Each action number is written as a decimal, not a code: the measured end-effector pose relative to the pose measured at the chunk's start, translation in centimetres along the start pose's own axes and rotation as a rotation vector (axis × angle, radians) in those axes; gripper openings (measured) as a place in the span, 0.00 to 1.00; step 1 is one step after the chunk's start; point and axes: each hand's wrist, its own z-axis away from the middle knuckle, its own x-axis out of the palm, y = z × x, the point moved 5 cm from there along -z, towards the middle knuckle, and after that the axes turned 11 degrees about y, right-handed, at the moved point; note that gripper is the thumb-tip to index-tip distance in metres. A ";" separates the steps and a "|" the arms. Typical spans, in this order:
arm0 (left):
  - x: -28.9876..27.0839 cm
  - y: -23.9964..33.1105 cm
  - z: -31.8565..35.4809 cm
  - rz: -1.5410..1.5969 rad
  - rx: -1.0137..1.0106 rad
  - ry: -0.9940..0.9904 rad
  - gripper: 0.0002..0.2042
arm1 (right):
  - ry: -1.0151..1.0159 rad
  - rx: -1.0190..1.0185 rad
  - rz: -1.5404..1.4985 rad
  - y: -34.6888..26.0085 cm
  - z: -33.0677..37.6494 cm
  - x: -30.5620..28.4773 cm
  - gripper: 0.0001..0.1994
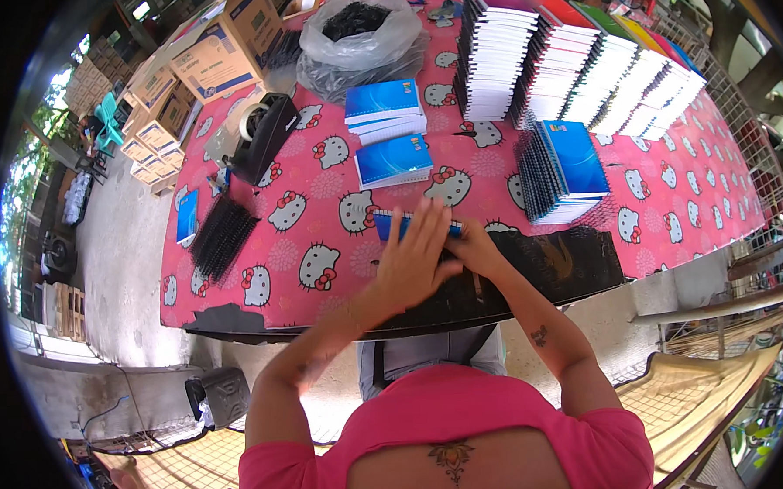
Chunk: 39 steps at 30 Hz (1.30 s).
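Note:
A small blue-covered notebook (383, 225) lies near the table's front edge, mostly hidden under my hands. Across its top my left hand (414, 259) is laid with the fingers stretched out. My right hand (477, 248) pinches the notebook's right end, its fingertips partly hidden by the left hand. Just beyond are two piles of blue notebooks with punched edges, a front pile (394, 160) and a back pile (381, 101). To the right stands a stack of blue notebooks with black spiral binding (571, 162).
Tall stacks of notebooks (497, 56) in several colours fill the far right. On the left lie black binding coils (223, 237), a single blue cover (188, 217) and a black tape dispenser (266, 138). Behind are a plastic bag (361, 49) of black coils and cardboard boxes (217, 60).

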 end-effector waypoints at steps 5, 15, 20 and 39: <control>-1.1 -1.6 -1.1 0.081 -0.055 0.161 0.23 | -0.037 0.101 0.001 0.9 -0.7 0.2 0.22; -1.3 -2.5 -2.1 0.143 -0.034 0.197 0.08 | 0.018 0.078 0.168 -5.4 0.2 -4.4 0.13; -1.1 -2.3 -2.3 0.154 -0.017 0.196 0.08 | -0.012 0.019 0.313 -5.9 -0.4 -5.0 0.09; 0.4 6.0 -19.5 0.652 0.302 0.467 0.12 | 0.640 -0.212 0.678 -14.0 4.2 -20.9 0.37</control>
